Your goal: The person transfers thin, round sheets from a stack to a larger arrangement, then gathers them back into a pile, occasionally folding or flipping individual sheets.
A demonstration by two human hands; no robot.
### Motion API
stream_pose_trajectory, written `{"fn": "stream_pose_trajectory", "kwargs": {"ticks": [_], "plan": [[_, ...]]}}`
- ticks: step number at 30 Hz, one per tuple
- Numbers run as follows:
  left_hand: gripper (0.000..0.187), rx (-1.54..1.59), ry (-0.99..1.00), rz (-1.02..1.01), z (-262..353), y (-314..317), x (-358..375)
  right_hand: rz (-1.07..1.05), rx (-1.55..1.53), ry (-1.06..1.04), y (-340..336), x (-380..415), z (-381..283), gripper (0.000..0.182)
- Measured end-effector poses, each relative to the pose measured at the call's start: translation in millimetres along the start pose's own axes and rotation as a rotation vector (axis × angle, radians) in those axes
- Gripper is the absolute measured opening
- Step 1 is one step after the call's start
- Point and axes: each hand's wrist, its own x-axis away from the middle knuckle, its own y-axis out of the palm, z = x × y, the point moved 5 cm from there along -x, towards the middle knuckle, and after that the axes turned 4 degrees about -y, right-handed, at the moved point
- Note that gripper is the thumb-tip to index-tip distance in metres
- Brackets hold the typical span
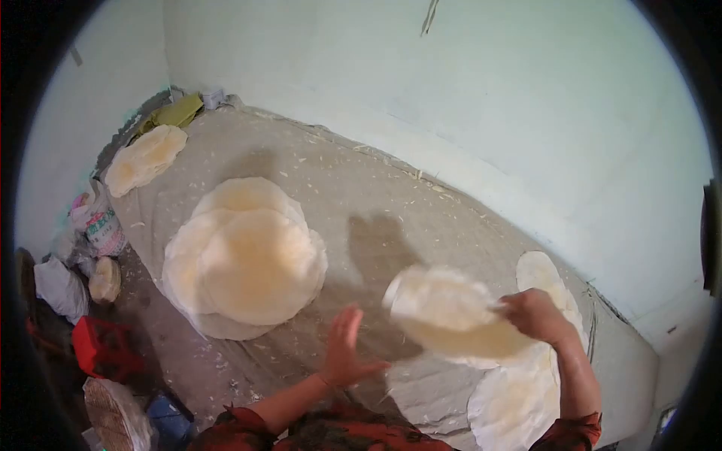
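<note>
My right hand (538,316) pinches the edge of a thin, pale round flatbread (447,301), which is lifted, tilted and slightly blurred. Beneath and beside it, more flatbreads (519,395) lie overlapping on the cloth at the lower right. My left hand (347,355) is held up with its fingers apart and touches nothing, between the lifted flatbread and a big overlapping pile of flatbreads (252,263) to the left.
A grey-brown cloth (331,188) covers the surface, dotted with crumbs. At the far left corner lie another flatbread stack (147,159) and a yellow-green cloth (177,111). Plastic bags (104,225), a red crate (105,349) and a blue container (169,419) stand along the left. Walls (421,83) rise behind.
</note>
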Motion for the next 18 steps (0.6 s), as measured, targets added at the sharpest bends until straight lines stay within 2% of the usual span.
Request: {"fn": "stream_pose_trajectory", "kwargs": {"ticks": [1,2,4,5,7,8,10,11,12,13,15,17,18], "plan": [[0.093,0.048,0.032,-0.009,27,-12,-9,-0.082,0.111,-0.115,13,-4,-16,0.024],[0.093,0.054,0.034,0.000,43,-21,-19,-0.158,0.149,-0.113,21,-9,-35,0.023],[0.086,-0.052,0.193,-0.157,65,-32,-31,-0.315,0.218,-0.135,36,-24,-84,0.023],[0.086,-0.067,0.190,-0.141,61,-35,-36,-0.322,0.251,-0.183,51,-31,-95,0.024],[0.060,0.189,-0.133,-0.742,34,-8,-30,-0.289,0.351,-0.341,55,-43,-132,0.026],[0.060,0.185,-0.138,-0.732,25,-8,-32,-0.286,0.356,-0.352,53,-50,-140,0.026],[0.032,0.292,-0.262,-0.628,0,-8,-36,-0.173,0.566,-0.362,44,-68,-153,0.028],[0.027,0.429,-0.237,-0.466,-10,-14,-43,-0.003,0.433,-0.373,27,-74,-159,0.030],[0.022,0.563,-0.209,-0.303,-10,-36,-59,0.308,0.453,-0.439,6,-75,-174,0.037],[0.023,0.644,-0.359,-0.260,-20,-54,-72,0.307,0.451,-0.428,-6,-75,-187,0.037],[0.022,0.744,-0.438,-0.064,-59,-88,-101,0.685,0.317,-0.299,-42,-62,-206,0.044],[0.026,0.897,-0.554,0.156,-85,-144,-123,0.711,0.247,-0.234,-33,-55,-196,0.048],[0.025,0.801,-0.607,0.220,-140,-150,-132,0.746,0.183,-0.175,-24,-48,-186,0.051]]}}
